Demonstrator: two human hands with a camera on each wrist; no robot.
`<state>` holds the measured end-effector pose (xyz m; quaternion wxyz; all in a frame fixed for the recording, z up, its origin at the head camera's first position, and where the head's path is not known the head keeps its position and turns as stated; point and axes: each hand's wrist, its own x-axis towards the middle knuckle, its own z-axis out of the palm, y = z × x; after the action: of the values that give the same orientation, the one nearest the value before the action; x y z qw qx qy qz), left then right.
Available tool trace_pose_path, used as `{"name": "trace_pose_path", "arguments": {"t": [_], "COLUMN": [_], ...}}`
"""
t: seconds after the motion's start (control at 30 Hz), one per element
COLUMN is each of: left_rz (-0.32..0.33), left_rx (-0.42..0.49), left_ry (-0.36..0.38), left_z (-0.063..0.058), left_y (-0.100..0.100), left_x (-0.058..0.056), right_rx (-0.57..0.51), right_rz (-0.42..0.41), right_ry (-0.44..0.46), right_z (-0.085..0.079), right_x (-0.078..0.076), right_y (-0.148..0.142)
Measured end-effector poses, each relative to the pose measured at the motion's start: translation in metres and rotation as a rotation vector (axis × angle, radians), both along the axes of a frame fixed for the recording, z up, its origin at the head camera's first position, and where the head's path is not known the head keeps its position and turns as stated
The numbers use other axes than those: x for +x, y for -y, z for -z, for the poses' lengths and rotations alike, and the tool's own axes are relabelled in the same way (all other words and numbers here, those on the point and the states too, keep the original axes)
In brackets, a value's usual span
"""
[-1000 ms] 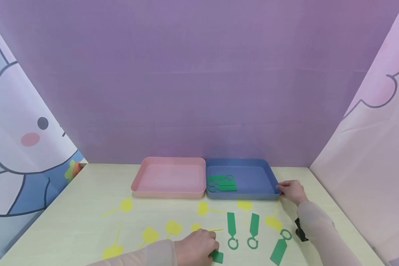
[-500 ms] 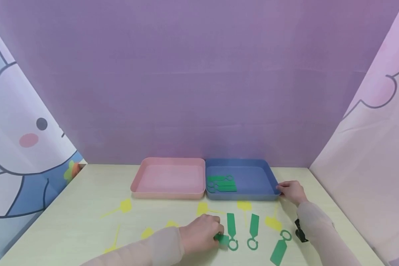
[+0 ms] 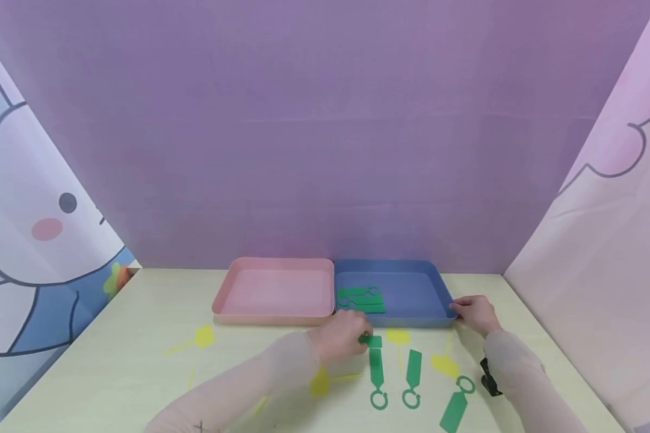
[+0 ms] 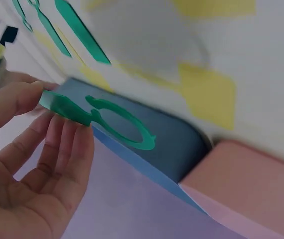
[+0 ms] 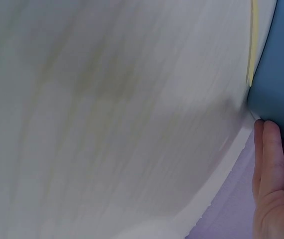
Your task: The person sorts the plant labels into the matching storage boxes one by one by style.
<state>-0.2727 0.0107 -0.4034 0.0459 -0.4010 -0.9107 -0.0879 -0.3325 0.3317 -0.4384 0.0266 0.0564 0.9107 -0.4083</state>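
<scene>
Your left hand [image 3: 340,334] has its grip clamped on the flat blade of a green ring-ended tag [image 4: 65,105], thumb against fingertips, ring end untouched. The tag is in the air over the bench [image 3: 114,361]; the blue tray [image 3: 411,291] sits at your left hand's 2 o'clock. Your right hand [image 3: 475,313] pinches that tray's 4 o'clock corner. Expect the tag to be very light, thin and probably springy, slightly slick plastic. Favor the broad blade; the narrow neck and ring would likely bend first. The 3 loose green tags [image 3: 376,365] at 4 o'clock may need a fingernail under 1 edge.
</scene>
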Motion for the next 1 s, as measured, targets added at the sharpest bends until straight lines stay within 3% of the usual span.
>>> {"name": "trace_pose_path", "arguments": {"t": [0.27, 0.4, 0.53, 0.7, 1.0], "left_rz": [-0.034, -0.076, -0.123, -0.136, -0.178], "left_rx": [0.030, 0.050, 0.052, 0.038, 0.021], "left_ry": [0.056, 0.133, 0.201, 0.238, 0.274], "left_z": [-0.011, -0.012, -0.010, -0.005, 0.012], "left_y": [-0.015, -0.023, -0.031, -0.041, -0.061], "left_x": [-0.043, -0.061, -0.072, -0.082, -0.090], "right_rx": [-0.003, -0.011, -0.016, -0.013, -0.003], "right_rz": [0.000, -0.002, -0.005, -0.005, -0.006], "right_ry": [0.001, -0.001, -0.015, -0.032, -0.034], "right_z": [0.000, 0.001, 0.002, 0.003, 0.001], "right_x": [-0.001, -0.001, -0.001, 0.000, 0.004], "right_y": [0.000, -0.001, -0.002, -0.002, 0.000]}}
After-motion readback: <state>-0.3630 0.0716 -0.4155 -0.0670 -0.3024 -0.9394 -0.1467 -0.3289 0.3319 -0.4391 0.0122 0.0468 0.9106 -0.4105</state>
